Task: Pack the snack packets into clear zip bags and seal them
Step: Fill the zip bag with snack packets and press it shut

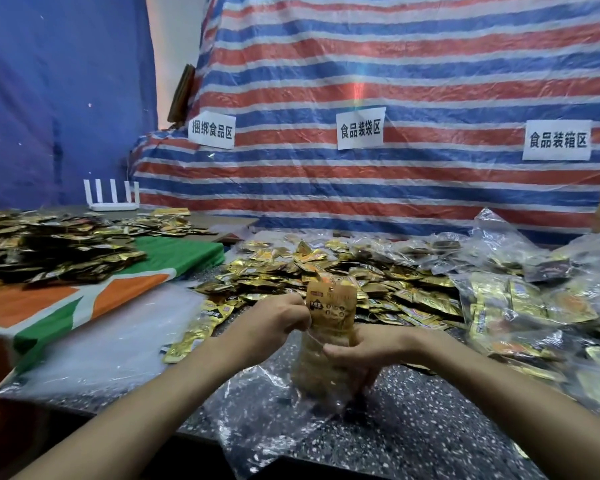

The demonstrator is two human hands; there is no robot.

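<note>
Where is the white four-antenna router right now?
Head view, back left: the white router stands in front of the blue sheet, just behind the left pile of snack packets.

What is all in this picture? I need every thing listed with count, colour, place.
held packets: small stack, gold-orange, partly inside zip bag
zip bag: one, clear, in both hands
loose packets: many, gold, heap behind hands
dark packets: many, dark-gold, on cloth
cloth: one, orange-green-white, left
filled bags: several, clear, right
router: one, white, far left
signs: three, white, on striped tarp
striped tarp: one, red-blue-white, behind
table: one, black speckled, underneath
left hand: grips held packets
right hand: grips zip bag
</note>
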